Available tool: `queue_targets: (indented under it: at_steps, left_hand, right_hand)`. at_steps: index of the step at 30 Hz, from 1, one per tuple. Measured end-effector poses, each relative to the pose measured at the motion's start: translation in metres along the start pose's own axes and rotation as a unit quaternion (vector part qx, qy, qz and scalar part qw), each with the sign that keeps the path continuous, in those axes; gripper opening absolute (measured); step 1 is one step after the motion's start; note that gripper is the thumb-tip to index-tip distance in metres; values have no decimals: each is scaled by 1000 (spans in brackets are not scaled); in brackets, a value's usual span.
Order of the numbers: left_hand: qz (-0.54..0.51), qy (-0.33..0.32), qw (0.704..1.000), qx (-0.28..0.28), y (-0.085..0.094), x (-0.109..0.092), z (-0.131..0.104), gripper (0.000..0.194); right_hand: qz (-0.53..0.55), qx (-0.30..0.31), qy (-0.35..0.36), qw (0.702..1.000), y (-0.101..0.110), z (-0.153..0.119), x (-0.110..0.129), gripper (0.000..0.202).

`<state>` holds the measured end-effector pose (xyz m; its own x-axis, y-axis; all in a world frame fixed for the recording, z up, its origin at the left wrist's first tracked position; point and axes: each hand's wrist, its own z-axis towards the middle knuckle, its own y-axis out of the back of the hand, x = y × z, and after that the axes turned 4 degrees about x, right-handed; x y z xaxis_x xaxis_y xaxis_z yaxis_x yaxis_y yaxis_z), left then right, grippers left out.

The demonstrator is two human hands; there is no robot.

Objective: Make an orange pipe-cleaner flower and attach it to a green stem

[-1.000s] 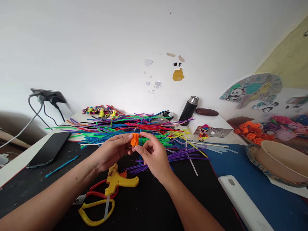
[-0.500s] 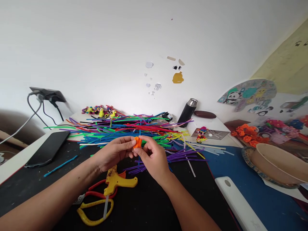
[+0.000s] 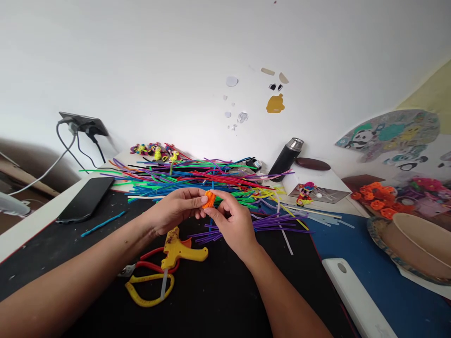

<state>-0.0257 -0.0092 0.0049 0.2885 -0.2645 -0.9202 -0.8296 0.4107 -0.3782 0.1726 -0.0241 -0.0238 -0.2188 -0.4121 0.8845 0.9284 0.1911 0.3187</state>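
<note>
Head view: 2 hands [image 3: 185, 206] [image 3: 237, 226], forearms [image 3: 91, 267] angled inward, jointly pinch 1 small orange bundle [image 3: 210, 200].

the orange pipe-cleaner bundle [image 3: 210, 200] looks fuzzy, the glue gun [image 3: 173, 252] smooth plastic, the thermos [image 3: 283, 163] matt with a shiny metal cap [image 3: 295, 144], the phone [image 3: 86, 199] glossy.

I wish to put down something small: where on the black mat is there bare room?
Bare black mat lies between the yellow glue gun and the right forearm. A narrower patch lies between the twisted blue stem and the left forearm. It is crowded beyond the orange bundle, where coloured stems heap.
</note>
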Motion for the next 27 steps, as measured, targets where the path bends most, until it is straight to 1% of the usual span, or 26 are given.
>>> queue_targets:
  at_steps: [5,7,10,11,13,15,17,19,21,24,27]
  left_hand:
    - [0,1,1000,3,-3,1,-1,30]
    - [-2,-8,1000,-9,-3,0,0,31]
    - [-15,-42,997,-59,4,-4,3,32]
    - [-25,-57,994,-85,7,-6,4,31]
    - [-50,-83,986,-132,15,-12,7,31]
    - [-73,-101,980,-157,21,-16,8,31]
    - [-81,-113,978,-157,25,-20,8,31]
    - [-78,-124,977,-152,25,-22,7,31]
    - [-76,-131,976,-153,25,-24,7,30]
    - [-80,-138,974,-160,26,-26,6,30]
    - [-81,-143,973,-161,27,-30,5,32]
  right_hand:
    - [14,-5,-6,1000,0,1,-2,39]
    - [32,-4,-15,999,0,2,-1,44]
    - [70,-4,-30,997,0,0,4,58]
    - [75,-4,-30,997,0,-1,6,59]
    - [58,12,-20,998,-2,-4,11,54]
    - [-1,60,2,998,-5,-8,15,43]
    - [-83,126,30,988,-10,-12,18,37]
    - [-166,187,54,967,-14,-15,19,37]
    - [-237,233,66,941,-18,-18,21,40]
    - [-308,279,74,906,-21,-20,27,45]
    - [-347,310,75,882,-23,-23,32,48]
